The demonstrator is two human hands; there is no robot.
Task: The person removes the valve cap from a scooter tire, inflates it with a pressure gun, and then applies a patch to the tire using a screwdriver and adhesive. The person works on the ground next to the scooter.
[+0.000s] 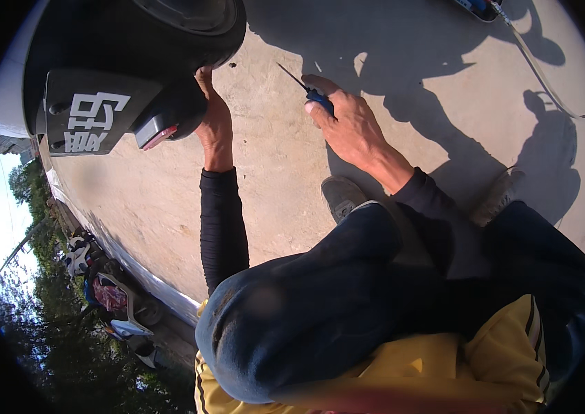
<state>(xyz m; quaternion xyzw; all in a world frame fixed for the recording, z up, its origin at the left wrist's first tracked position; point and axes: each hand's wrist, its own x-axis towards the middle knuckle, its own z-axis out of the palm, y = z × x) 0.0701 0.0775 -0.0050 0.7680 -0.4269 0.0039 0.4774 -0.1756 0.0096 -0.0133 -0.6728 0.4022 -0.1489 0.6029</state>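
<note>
A black vehicle body (127, 41) with white lettering on its side panel and a red reflector (160, 135) below hangs at the upper left. My left hand (213, 127) reaches up against the back of its dark lower housing (182, 103); most of its fingers are hidden there, so what they grip cannot be made out. Over the pale concrete, my right hand (347, 131) is closed round a screwdriver's blue handle (321, 100), whose thin shaft points up and left toward the vehicle.
A blue tool (475, 7) with a looping pale hose (547, 83) lies at the upper right. My bent legs (306, 303) and shoes (342, 196) are below. Several parked scooters (113, 297) line the left edge beside trees. Shadows fall across the concrete (271, 207).
</note>
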